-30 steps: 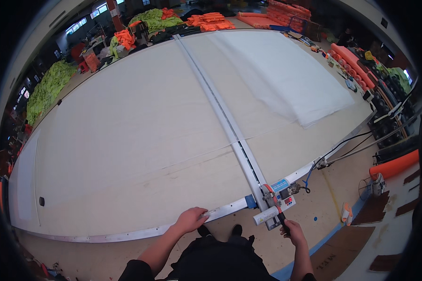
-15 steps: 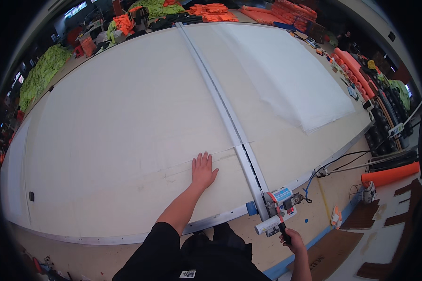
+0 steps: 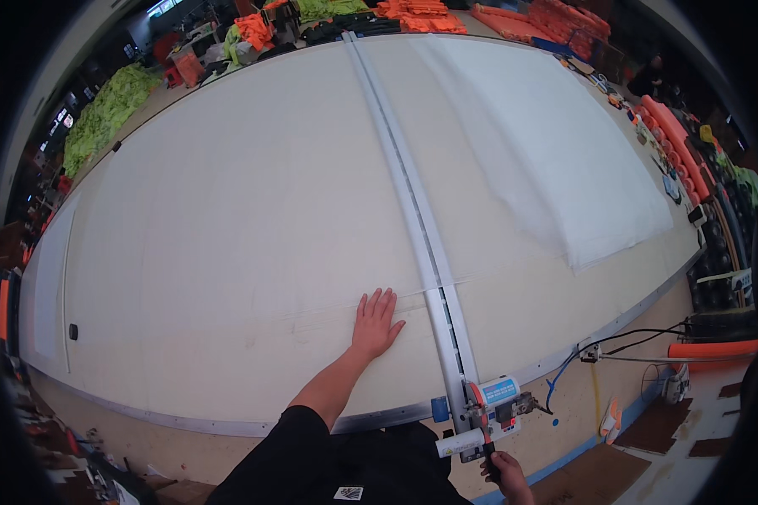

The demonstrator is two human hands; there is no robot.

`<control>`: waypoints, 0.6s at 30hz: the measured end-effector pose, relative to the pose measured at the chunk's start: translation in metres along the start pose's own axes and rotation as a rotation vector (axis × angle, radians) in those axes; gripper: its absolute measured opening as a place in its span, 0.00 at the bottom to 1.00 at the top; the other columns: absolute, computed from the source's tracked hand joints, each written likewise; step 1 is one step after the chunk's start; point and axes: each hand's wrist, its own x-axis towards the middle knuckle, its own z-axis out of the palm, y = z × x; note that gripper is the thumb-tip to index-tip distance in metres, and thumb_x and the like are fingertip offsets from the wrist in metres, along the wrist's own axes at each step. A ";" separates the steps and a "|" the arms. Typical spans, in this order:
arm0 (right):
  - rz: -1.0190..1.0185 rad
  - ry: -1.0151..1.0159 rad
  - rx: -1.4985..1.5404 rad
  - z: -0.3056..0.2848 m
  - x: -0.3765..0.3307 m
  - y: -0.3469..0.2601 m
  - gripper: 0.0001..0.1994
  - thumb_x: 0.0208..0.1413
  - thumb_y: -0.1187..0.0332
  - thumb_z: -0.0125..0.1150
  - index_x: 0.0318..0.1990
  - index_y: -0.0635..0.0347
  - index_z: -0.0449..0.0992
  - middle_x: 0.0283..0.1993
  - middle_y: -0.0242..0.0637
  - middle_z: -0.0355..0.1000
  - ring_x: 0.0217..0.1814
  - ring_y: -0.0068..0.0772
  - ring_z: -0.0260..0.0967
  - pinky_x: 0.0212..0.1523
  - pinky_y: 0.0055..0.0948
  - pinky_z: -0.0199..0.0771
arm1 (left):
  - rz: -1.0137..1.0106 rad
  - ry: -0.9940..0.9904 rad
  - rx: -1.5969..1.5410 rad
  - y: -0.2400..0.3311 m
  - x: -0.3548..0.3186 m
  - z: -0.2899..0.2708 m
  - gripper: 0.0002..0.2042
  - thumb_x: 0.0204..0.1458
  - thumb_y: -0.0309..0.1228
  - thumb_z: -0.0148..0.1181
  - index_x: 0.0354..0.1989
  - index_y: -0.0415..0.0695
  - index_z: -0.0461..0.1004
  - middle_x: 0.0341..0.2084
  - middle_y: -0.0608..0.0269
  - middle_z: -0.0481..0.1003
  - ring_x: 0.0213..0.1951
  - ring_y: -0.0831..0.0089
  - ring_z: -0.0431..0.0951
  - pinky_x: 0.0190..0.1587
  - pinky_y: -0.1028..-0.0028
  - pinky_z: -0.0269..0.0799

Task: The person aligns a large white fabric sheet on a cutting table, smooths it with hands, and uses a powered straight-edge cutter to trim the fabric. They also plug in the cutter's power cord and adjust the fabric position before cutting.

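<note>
My left hand (image 3: 376,325) lies flat, fingers stretched, on thin pale sheet material (image 3: 227,219) that covers the long table. Just right of it a metal guide rail (image 3: 419,206) runs from the near edge to the far edge. At the rail's near end sits a fabric cutting machine (image 3: 499,390) with a white and red body. My right hand (image 3: 507,473) is closed around the machine's black handle (image 3: 489,461). Part of that grip is hidden by the picture's lower edge. A crease or cut edge crosses the sheet beside my left fingertips.
Folded white translucent sheeting (image 3: 556,160) lies on the table's right half. Black cables (image 3: 623,334) lead from the cutter's side to the right. Orange rolls (image 3: 675,139) and small tools line the right edge. Piles of yellow-green cloth (image 3: 109,114) and orange cloth (image 3: 421,15) stand beyond the table.
The whole view has shifted, so table and rail sit lower and further right. Both hands keep their places: the left flat on the sheet, the right on the cutter's handle.
</note>
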 end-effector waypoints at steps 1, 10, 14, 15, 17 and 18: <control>0.009 -0.006 -0.013 -0.001 0.003 0.000 0.16 0.72 0.56 0.57 0.55 0.60 0.72 0.42 0.42 0.80 0.34 0.35 0.78 0.33 0.34 0.78 | 0.017 0.002 -0.015 0.001 -0.002 -0.002 0.35 0.65 0.51 0.56 0.74 0.41 0.61 0.75 0.55 0.60 0.77 0.54 0.54 0.78 0.46 0.42; 0.174 0.128 -0.491 0.008 -0.017 -0.020 0.33 0.65 0.32 0.53 0.49 0.58 0.77 0.31 0.37 0.81 0.25 0.30 0.79 0.22 0.30 0.74 | 0.029 0.008 -0.050 0.002 0.000 -0.003 0.34 0.63 0.48 0.59 0.73 0.40 0.63 0.74 0.54 0.61 0.75 0.54 0.56 0.77 0.48 0.45; 0.243 0.128 -0.700 0.008 -0.026 -0.034 0.36 0.65 0.28 0.48 0.44 0.58 0.78 0.28 0.38 0.80 0.24 0.31 0.78 0.21 0.31 0.74 | 0.015 -0.014 -0.065 -0.001 0.001 -0.004 0.34 0.63 0.48 0.59 0.71 0.39 0.65 0.73 0.53 0.62 0.74 0.54 0.57 0.77 0.48 0.47; 0.241 0.115 -0.722 0.006 -0.024 -0.034 0.37 0.65 0.28 0.47 0.43 0.59 0.78 0.28 0.39 0.80 0.24 0.32 0.78 0.21 0.32 0.74 | 0.013 -0.029 -0.069 -0.003 0.002 -0.004 0.33 0.63 0.48 0.59 0.71 0.38 0.65 0.73 0.53 0.62 0.74 0.54 0.58 0.77 0.49 0.48; 0.284 0.107 -0.739 0.005 -0.021 -0.033 0.37 0.66 0.29 0.46 0.42 0.59 0.78 0.28 0.40 0.79 0.24 0.33 0.78 0.22 0.33 0.75 | 0.020 -0.021 -0.078 -0.004 0.004 -0.006 0.33 0.63 0.48 0.59 0.70 0.39 0.66 0.72 0.53 0.63 0.74 0.54 0.59 0.76 0.49 0.49; 0.326 0.106 -0.737 0.006 -0.020 -0.033 0.37 0.66 0.29 0.46 0.42 0.60 0.78 0.28 0.42 0.79 0.24 0.34 0.77 0.22 0.34 0.76 | 0.021 -0.016 -0.082 -0.004 0.004 -0.007 0.33 0.63 0.48 0.59 0.70 0.39 0.66 0.72 0.53 0.63 0.74 0.54 0.59 0.76 0.49 0.49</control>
